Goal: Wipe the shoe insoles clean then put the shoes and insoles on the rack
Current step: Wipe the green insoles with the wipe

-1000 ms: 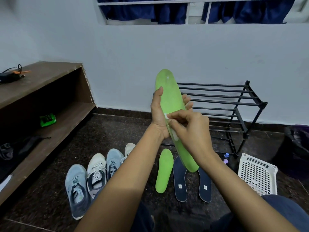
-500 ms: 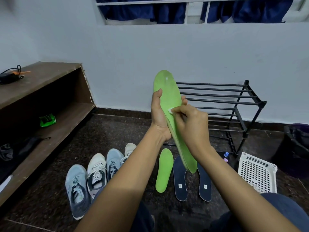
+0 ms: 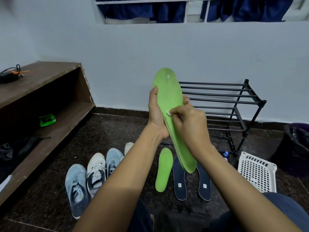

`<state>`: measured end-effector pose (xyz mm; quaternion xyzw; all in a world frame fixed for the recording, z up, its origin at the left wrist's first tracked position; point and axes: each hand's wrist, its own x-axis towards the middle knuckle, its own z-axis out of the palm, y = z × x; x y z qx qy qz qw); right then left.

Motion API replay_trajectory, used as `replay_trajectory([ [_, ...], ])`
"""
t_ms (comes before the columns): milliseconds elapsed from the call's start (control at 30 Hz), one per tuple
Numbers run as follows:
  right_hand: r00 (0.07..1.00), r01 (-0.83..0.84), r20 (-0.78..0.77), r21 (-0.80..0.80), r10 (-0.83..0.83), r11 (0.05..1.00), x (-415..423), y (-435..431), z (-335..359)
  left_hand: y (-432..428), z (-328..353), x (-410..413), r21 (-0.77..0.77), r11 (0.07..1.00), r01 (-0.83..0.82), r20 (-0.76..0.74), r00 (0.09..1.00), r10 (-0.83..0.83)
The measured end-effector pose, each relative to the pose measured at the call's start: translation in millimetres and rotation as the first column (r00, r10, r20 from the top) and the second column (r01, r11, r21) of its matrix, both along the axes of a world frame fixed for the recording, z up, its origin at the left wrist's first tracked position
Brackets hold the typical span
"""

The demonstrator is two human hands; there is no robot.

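Note:
My left hand (image 3: 156,113) grips a green insole (image 3: 168,91) upright, toe end up, in front of the wall. My right hand (image 3: 190,128) pinches a small white wipe (image 3: 168,113) and presses it on the insole's middle. A second green insole (image 3: 163,169) lies on the dark floor. Two navy insoles (image 3: 179,183) (image 3: 204,185) lie beside it, partly behind the held one. Several shoes stand in a row at the left: a grey-blue one (image 3: 76,188), a white one (image 3: 96,171), another blue one (image 3: 113,159). The black rack (image 3: 234,101) stands against the wall behind my hands.
A brown wooden shelf unit (image 3: 41,118) runs along the left, with a green packet (image 3: 47,119) and dark items on it. A white perforated basket (image 3: 257,171) sits at the right on the floor, a dark bag (image 3: 297,148) behind it. Small bottles (image 3: 225,154) stand near the rack's foot.
My right hand with the wipe has slid up the green insole, from its lower middle toward the centre. The left hand keeps its grip; the insole has tilted slightly.

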<state>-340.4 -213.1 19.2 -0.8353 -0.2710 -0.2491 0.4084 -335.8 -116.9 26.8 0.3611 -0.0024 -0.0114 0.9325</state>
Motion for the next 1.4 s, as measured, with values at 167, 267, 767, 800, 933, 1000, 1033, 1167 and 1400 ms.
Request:
replay_trajectory([
  [167, 0.996, 0.075, 0.057, -0.031, -0.073, 0.997, 2, 4, -10, -3, -3, -1, 0.111, 0.994, -0.02, -0.099, 0.995, 0.031],
  [267, 0.989, -0.067, -0.123, 0.111, 0.08, 0.992, -6, 2, -5, 4, 0, 1, 0.044, 0.998, -0.033, -0.091, 0.995, 0.037],
  [767, 0.988, -0.097, -0.106, 0.171, 0.116, 0.981, -6, 6, 2, -1, 0, -2, 0.111, 0.993, -0.026, -0.081, 0.996, 0.035],
  [800, 0.989, -0.098, -0.091, 0.161, 0.113, 0.982, -5, 6, 1, 1, 0, 0, 0.113, 0.993, -0.044, -0.084, 0.995, 0.053],
  [933, 0.997, -0.074, 0.035, 0.115, 0.07, 0.991, 0, 7, 0, -1, 0, 2, 0.125, 0.992, -0.032, -0.113, 0.992, 0.046],
  [1000, 0.996, -0.05, 0.08, 0.094, 0.042, 0.994, 4, 7, 3, -5, 1, -1, 0.15, 0.989, 0.013, -0.137, 0.991, 0.008],
  [1033, 0.995, -0.053, 0.085, 0.092, 0.045, 0.994, 5, 6, 4, -5, 1, -2, 0.152, 0.988, 0.02, -0.14, 0.99, 0.001],
  [1167, 0.992, -0.126, 0.033, 0.109, 0.123, 0.986, -3, 3, 3, 2, 3, 0, 0.057, 0.998, -0.022, -0.102, 0.994, 0.028],
  [1400, 0.971, -0.215, -0.069, 0.161, 0.228, 0.963, -19, 4, -5, 18, 6, 2, -0.079, 0.997, 0.0, 0.002, 1.0, 0.0],
])
